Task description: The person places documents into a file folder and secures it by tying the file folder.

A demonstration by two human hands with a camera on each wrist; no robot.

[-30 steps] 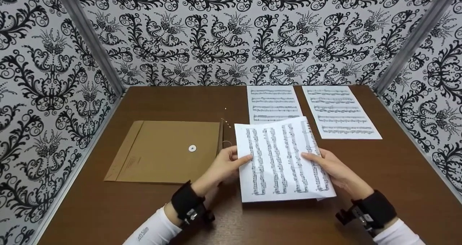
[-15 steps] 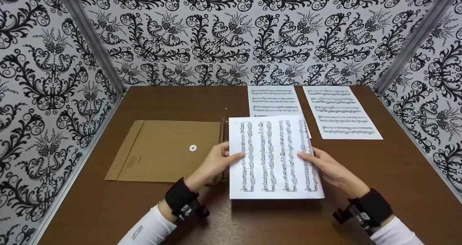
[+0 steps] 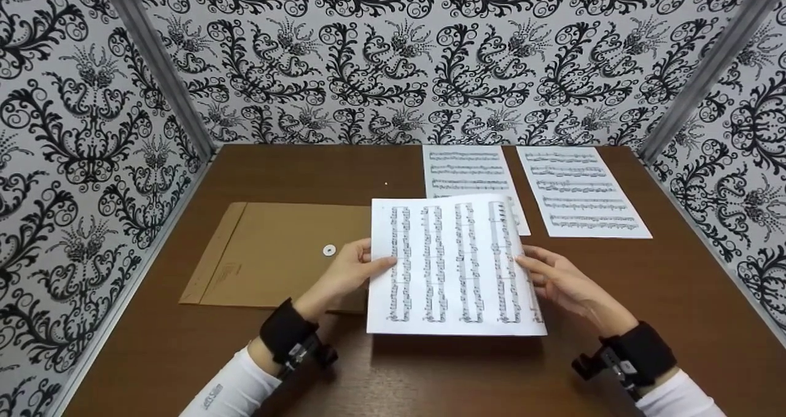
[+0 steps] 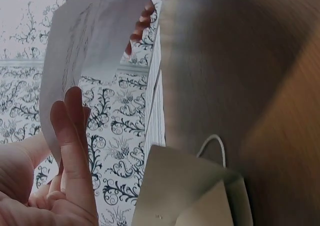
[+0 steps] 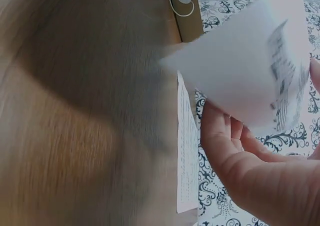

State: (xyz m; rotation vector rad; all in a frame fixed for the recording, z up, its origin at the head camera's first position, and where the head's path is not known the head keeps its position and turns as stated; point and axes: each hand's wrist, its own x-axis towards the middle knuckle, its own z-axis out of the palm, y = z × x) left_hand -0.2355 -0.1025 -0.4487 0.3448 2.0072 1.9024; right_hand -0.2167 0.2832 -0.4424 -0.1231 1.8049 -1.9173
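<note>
White sheet music (image 3: pixel 445 266), turned sideways, is held up above the table between both hands. My left hand (image 3: pixel 344 272) pinches its left edge, thumb on the printed face and fingers behind, as the left wrist view also shows. At the opposite edge my right hand (image 3: pixel 571 285) holds it, thumb at the front and fingers behind; the page bows there in the right wrist view. Left of it lies a brown envelope (image 3: pixel 270 251) with a white button (image 3: pixel 330 250), partly covered by the left hand and the page. The left wrist view shows its gaping mouth and string (image 4: pixel 217 143).
Two more music sheets lie at the back right of the brown table (image 3: pixel 307 171): a nearer-centre sheet (image 3: pixel 466 168), partly hidden by the held page, and a right-hand sheet (image 3: pixel 583 193). Patterned walls (image 3: pixel 393 61) enclose the table at the back and sides.
Both hands have carried the sheet music leftward, so it now overlaps the envelope's right edge. Its tilt has straightened, and the right hand has shifted to the page's edge.
</note>
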